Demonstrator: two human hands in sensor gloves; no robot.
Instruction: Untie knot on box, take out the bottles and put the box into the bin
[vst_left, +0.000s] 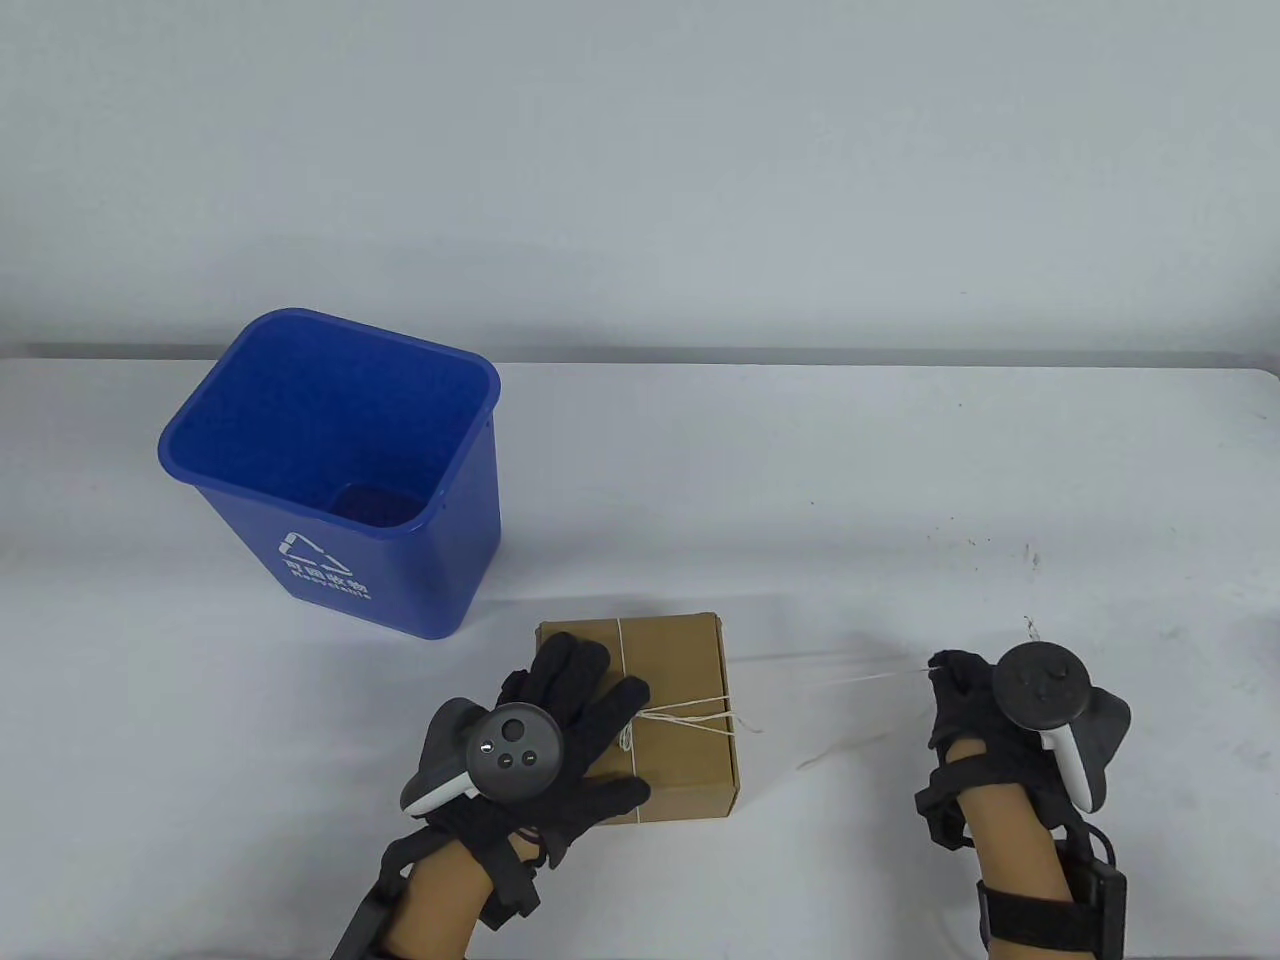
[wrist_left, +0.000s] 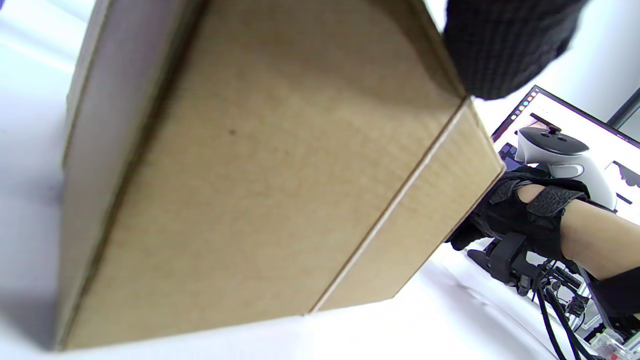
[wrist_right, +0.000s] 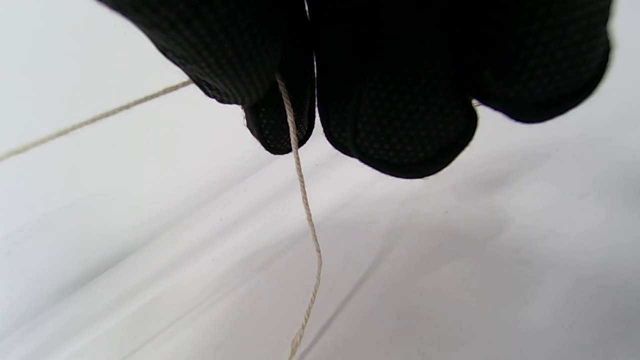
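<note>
A squat, square-cornered brown corrugated cardboard box (vst_left: 680, 700) sits on the white bench (vst_left: 900, 480) near its front edge, bound crosswise with thin, pale, twisted twine (vst_left: 850, 680) that meets in a knot on the lid. The left hand (vst_left: 560, 730), in a black knit sensor glove, lies flat on the left half of the lid with fingers straight and spread, pressing down; the thumb reaches along the box's near edge, just beside the knot. Well to the right of the box, the right hand (vst_left: 965, 700), gloved the same way, pinches one twine end between curled fingertips (wrist_right: 395, 135); the strand runs taut from the knot across the bench to that hand, and in the right wrist view a frayed loose tail hangs below the dotted-grip fingertips. A deep, glossy blue plastic bin (vst_left: 340, 470) with a rounded rim and a white recycling mark stands upright behind and left of the box, close to its back-left corner but apart from it.
</note>
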